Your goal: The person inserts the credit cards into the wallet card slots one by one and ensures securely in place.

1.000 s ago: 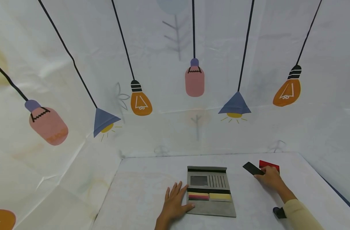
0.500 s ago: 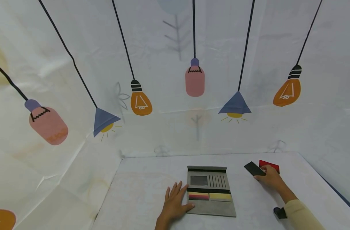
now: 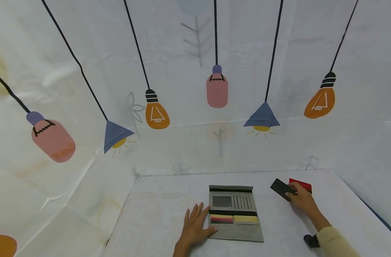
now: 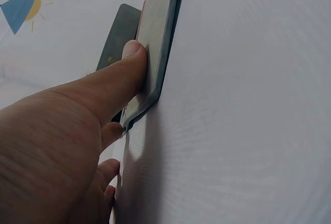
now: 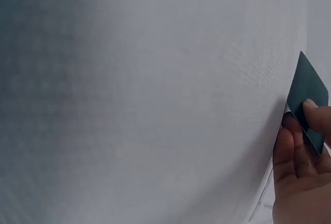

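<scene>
A grey bifold wallet (image 3: 235,232) lies unfolded on the white table, with a window, a row of slits and yellow and red strips in its pockets. My left hand (image 3: 195,228) rests at its left edge, fingers spread and thumb on the lower panel. In the left wrist view that thumb (image 4: 132,61) presses the wallet's face (image 4: 155,38). To the right, my right hand (image 3: 302,200) pinches a dark card (image 3: 281,188) between thumb and fingers, tilted over the table. The right wrist view shows the card (image 5: 309,87) as dark green, its lower part behind the thumb.
A red card-like piece (image 3: 302,185) lies just behind my right hand, partly hidden by it. A small black object (image 3: 311,241) is at the right cuff. Hanging sheets printed with lamps (image 3: 217,91) wall in the table (image 3: 160,203) at the back and sides.
The dark card has tilted in my right hand, showing more of its face, and my right thumb has shifted along its edge. My left hand and the wallet stay put.
</scene>
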The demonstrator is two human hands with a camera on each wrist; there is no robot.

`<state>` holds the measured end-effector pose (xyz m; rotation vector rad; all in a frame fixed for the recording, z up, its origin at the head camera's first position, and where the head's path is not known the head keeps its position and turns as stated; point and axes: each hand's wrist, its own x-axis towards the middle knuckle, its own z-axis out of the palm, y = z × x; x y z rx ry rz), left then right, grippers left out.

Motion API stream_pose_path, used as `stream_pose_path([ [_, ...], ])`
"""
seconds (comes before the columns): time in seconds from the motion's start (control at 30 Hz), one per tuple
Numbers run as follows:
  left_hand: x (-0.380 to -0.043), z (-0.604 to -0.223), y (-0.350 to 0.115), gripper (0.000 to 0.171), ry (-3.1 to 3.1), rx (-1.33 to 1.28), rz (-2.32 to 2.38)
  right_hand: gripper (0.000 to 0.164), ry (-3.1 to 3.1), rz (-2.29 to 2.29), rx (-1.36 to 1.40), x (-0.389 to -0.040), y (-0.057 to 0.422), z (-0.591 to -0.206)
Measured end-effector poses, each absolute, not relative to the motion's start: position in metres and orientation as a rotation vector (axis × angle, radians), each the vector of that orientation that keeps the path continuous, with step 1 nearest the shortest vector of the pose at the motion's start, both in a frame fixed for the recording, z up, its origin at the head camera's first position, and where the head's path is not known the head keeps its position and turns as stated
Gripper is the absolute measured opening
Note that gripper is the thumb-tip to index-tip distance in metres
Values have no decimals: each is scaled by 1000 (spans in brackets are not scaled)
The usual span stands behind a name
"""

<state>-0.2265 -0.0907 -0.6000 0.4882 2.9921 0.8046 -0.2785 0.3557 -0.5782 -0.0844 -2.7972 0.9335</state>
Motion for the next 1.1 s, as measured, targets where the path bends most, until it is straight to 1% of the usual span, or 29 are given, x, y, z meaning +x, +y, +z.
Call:
stream_pose_path([
  [0.27,-225,-599,-92,80,2997,510,812,35,-2783,880,-74,-277,353,-576],
  [0.73,-225,-599,-92,79,2988,506,821,27,-2720,910,-90,-270,344,-574],
  [0.87,-225,-600,-91,80,2990,498,814,23,-2694,911,-44,-268,339,-573],
  [1.1,-227,-604,-92,80,2994,512,809,24,-2680,992,-20,-262,327,-565],
])
